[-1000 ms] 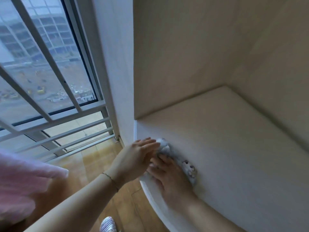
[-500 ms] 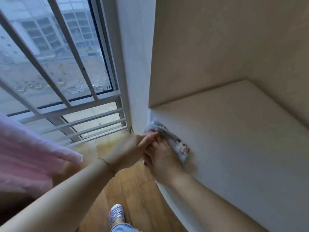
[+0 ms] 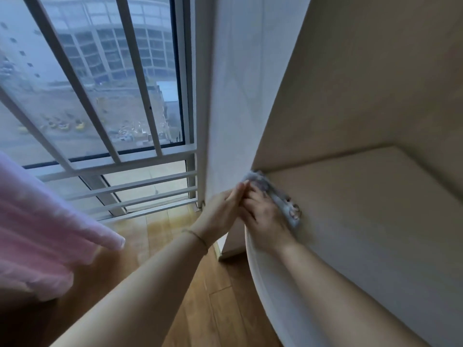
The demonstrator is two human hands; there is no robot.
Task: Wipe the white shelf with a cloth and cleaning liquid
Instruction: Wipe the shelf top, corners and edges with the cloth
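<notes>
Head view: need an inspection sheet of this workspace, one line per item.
Surface: white shelf is bare and pale with a rounded front edge; dirt or wetness cannot be told.
Job's things: cloth lies at the shelf's front left corner; cleaning liquid, nothing seen.
Clutter: nothing seen.
Grips: left hand touches the cloth's end with straight fingers; right hand presses flat on the cloth.
Cables: nothing seen.
Surroundings: barred window, wooden floor, pink fabric at left.
</notes>
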